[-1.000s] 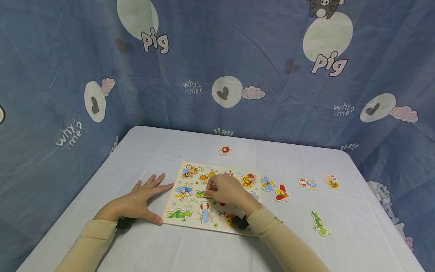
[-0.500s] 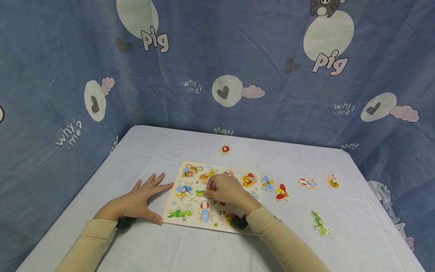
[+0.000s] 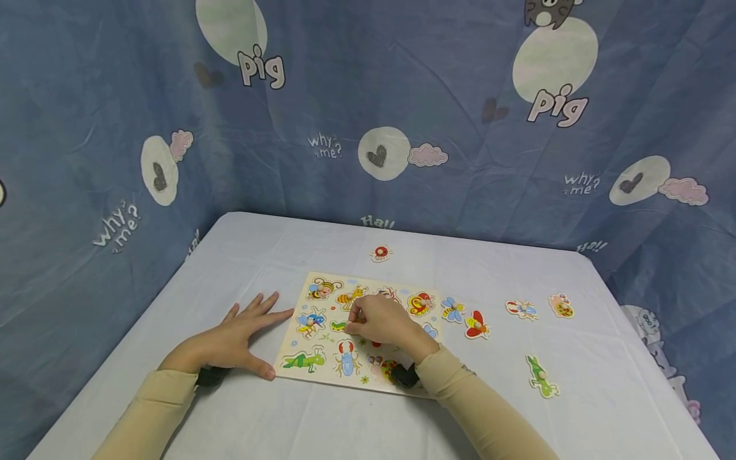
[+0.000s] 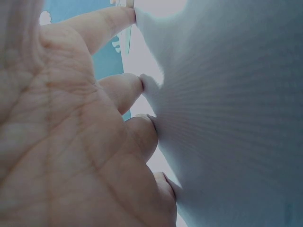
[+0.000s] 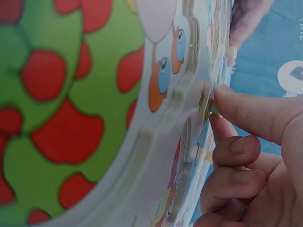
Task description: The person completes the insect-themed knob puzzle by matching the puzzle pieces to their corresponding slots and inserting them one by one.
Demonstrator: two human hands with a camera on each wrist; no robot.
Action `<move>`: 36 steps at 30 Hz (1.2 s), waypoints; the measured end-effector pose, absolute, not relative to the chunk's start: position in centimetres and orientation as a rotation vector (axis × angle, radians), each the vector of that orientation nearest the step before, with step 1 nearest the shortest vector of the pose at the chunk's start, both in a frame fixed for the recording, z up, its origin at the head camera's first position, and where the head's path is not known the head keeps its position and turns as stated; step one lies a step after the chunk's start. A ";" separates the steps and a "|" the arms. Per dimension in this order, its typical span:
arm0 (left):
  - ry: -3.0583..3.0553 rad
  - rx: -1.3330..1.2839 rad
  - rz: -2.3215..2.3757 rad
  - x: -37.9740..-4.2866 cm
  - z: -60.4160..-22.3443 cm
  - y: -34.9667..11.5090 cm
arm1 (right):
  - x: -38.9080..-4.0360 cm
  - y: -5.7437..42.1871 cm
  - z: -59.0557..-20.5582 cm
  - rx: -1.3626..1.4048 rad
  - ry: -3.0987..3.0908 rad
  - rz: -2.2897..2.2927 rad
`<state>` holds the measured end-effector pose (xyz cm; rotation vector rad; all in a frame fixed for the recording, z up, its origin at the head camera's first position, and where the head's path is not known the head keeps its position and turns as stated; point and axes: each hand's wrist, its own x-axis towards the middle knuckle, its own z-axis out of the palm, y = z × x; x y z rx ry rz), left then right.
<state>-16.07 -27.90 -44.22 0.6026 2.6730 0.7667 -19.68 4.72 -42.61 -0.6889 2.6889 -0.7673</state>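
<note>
In the head view, a wooden insect puzzle board lies on the white table. My right hand is over its middle, pinching a small green caterpillar piece between thumb and index finger; the hand covers part of that piece. The right wrist view shows the thumb and index fingertip meeting close to the board's surface, other fingers curled. My left hand rests on the table left of the board with fingers spread, index finger and thumb at the board's left edge. It holds nothing.
Loose knobbed pieces lie around the board: a red bug behind it, a blue-winged bee and a red-winged insect at its right. Farther right are a stag beetle, a spotted ladybug-like piece and a green grasshopper.
</note>
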 end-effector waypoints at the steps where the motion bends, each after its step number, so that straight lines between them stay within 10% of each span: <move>1: 2.673 0.603 0.768 -16.1 -44.2 -27.9 | -19.7 4.7 -42.6 -0.689 2.689 -0.771; 36: 2.670 0.623 0.774 -15.9 -44.0 -27.9 | -20.2 9.5 -41.4 -0.589 2.768 -0.820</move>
